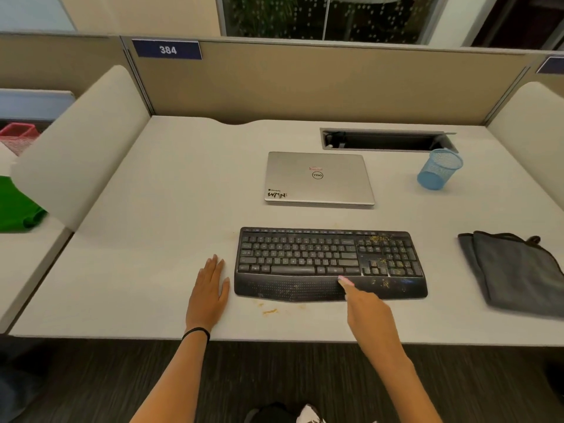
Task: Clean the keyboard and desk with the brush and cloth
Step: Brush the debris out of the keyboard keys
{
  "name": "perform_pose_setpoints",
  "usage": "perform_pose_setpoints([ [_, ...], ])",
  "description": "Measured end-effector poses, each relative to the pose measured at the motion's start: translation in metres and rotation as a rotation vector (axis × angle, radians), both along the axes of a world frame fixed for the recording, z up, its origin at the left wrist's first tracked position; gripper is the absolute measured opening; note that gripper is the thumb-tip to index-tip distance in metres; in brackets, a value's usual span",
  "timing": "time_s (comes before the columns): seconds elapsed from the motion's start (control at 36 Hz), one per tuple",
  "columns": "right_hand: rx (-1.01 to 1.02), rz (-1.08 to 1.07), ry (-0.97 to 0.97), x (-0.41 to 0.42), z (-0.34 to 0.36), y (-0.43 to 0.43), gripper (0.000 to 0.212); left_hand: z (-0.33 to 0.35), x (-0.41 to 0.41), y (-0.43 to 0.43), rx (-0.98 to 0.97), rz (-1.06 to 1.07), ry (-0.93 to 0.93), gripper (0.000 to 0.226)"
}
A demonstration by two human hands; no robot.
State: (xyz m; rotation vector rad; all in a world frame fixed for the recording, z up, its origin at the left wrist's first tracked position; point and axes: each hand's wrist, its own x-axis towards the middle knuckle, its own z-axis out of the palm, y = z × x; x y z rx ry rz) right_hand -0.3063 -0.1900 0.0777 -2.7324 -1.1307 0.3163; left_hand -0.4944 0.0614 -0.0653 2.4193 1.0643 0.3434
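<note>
Resting my left hand (210,288) flat at the keyboard's (305,254) nine o'clock; right hand's (370,309) straight fingers (345,280) touch its palm rest.

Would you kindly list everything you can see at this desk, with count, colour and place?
keyboard: one, black, front centre of the desk, crumbs on its right side
laptop: one, silver, closed, behind the keyboard
cloth: one, dark grey, right of the keyboard
mesh cup: one, blue, back right
stain: one, orange, on the desk in front of the keyboard
desk: one, light grey, under all of these
number sign: one, blue, on the partition, top left
left hand: one, flat on the desk left of the keyboard
right hand: one, fingertips on the keyboard's palm rest
</note>
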Motion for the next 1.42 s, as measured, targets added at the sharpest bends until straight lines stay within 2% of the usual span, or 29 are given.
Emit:
perform_pose_setpoints([
  [0.11, -0.015, 0.124, -0.077, -0.016, -0.005, 0.005, 0.041, -0.001, 0.0, 0.0, 0.002, 0.001, 0.004, 0.063],
  [0.22, -0.004, 0.267, 0.036, -0.027, -0.003, 0.011, 0.047, -0.003, -0.001, 0.0, 0.003, 0.003, -0.002, 0.063],
  [0.42, -0.097, 0.424, 0.064, -0.038, 0.004, 0.014, 0.045, -0.003, -0.001, 0.001, 0.008, 0.0, 0.004, 0.064],
  [0.53, -0.01, 0.427, 0.124, -0.031, 0.009, 0.012, 0.047, -0.004, -0.001, 0.001, 0.003, 0.001, 0.008, 0.064],
  [0.58, 0.041, 0.402, 0.052, -0.022, 0.011, 0.01, 0.057, -0.003, -0.001, 0.001, -0.001, 0.0, 0.01, 0.065],
  [0.64, 0.011, 0.33, -0.107, -0.013, 0.012, 0.01, 0.063, -0.003, -0.001, 0.0, 0.004, -0.003, 0.015, 0.065],
  [0.69, -0.042, 0.261, -0.267, -0.009, 0.012, 0.012, 0.063, -0.002, 0.0, 0.0, 0.004, -0.001, 0.014, 0.065],
  [0.75, -0.022, 0.224, -0.295, -0.008, 0.007, 0.013, 0.058, -0.001, 0.0, 0.0, 0.003, 0.003, 0.01, 0.065],
  [0.89, -0.064, 0.248, -0.069, -0.02, 0.008, 0.017, 0.035, -0.001, 0.0, 0.0, 0.0, 0.0, 0.01, 0.065],
  [1.06, 0.028, 0.355, 0.018, -0.03, 0.0, 0.024, 0.041, 0.0, -0.001, 0.0, 0.004, -0.007, 0.023, 0.068],
  [1.17, -0.016, 0.441, 0.031, -0.039, 0.004, 0.027, 0.039, -0.001, -0.001, 0.0, 0.009, -0.011, 0.017, 0.075],
  [1.42, -0.077, 0.543, 0.123, -0.043, 0.005, 0.026, 0.038, 0.0, -0.001, 0.0, -0.004, -0.006, 0.024, 0.075],
])
